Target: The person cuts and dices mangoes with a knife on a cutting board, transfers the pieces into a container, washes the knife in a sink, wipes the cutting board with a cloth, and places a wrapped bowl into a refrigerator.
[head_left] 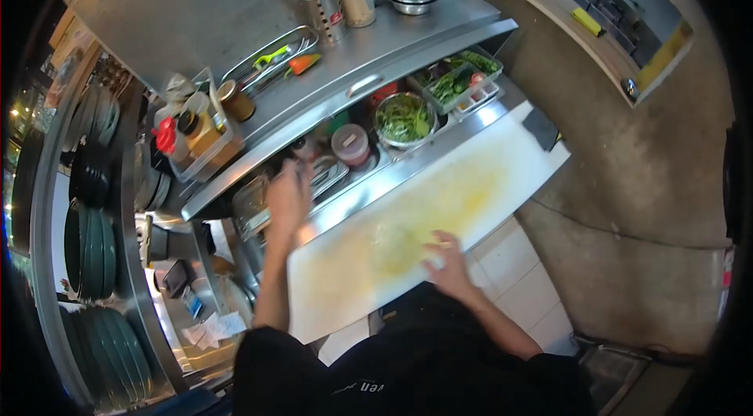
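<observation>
Prep well [354, 198] access seems to be the step in hand: your left hand [289, 187] reaches in beside the metal tray [332, 173], near the lidded tub [351, 144]; whether it grasps anything cannot be told. Your right hand [449, 265] looks released above the stained cutting board [337, 279]. The reach calls for wrist clearance under the steel ledge [427, 55].

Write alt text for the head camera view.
A person's left hand, blurred, reaches into the open ingredient well of a steel counter, left of a bowl of greens; the right hand is over a stained white cutting board. Dark plates stand at far left.
</observation>
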